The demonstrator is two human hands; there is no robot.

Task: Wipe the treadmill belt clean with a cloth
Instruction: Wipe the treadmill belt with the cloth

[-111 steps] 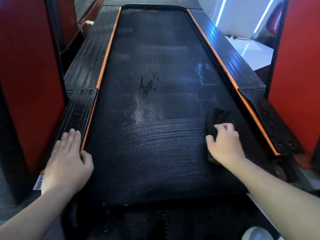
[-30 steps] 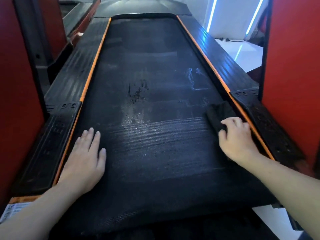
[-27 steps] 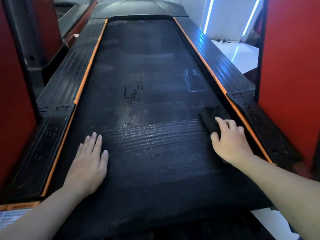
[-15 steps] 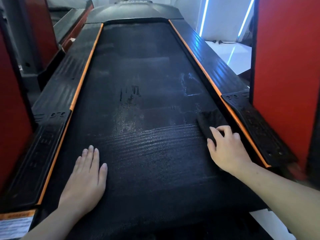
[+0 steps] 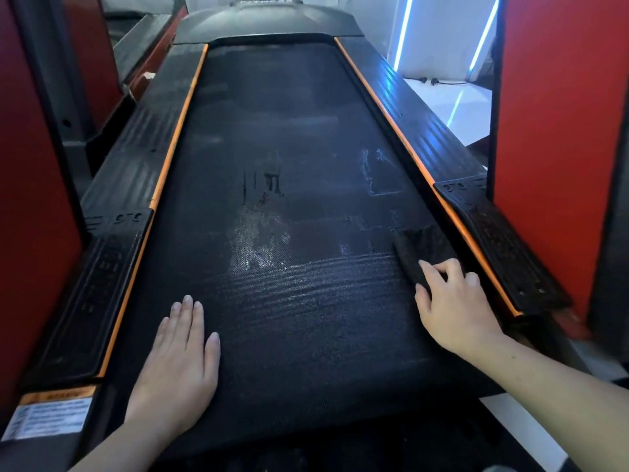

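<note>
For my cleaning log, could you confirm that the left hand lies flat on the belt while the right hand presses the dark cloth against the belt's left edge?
Not quite: the head view shows the right hand pressing the dark cloth against the belt's right edge, beside the orange strip. The left hand does lie flat on the belt.

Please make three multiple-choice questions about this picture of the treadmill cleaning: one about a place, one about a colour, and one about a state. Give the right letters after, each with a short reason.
1. Where does the cloth lie?
A. near the belt's right edge
B. on the left side rail
C. on the floor

2. What colour are the stripes along both sides of the belt?
A. white
B. orange
C. green

3. How is the left hand?
A. closed around the cloth
B. raised in the air
C. flat, palm down on the belt

Answers:
1 A, the dark cloth sits by the right stripe under the fingers of the right hand.
2 B, both stripes are orange.
3 C, its fingers are spread flat and it holds nothing.
</note>
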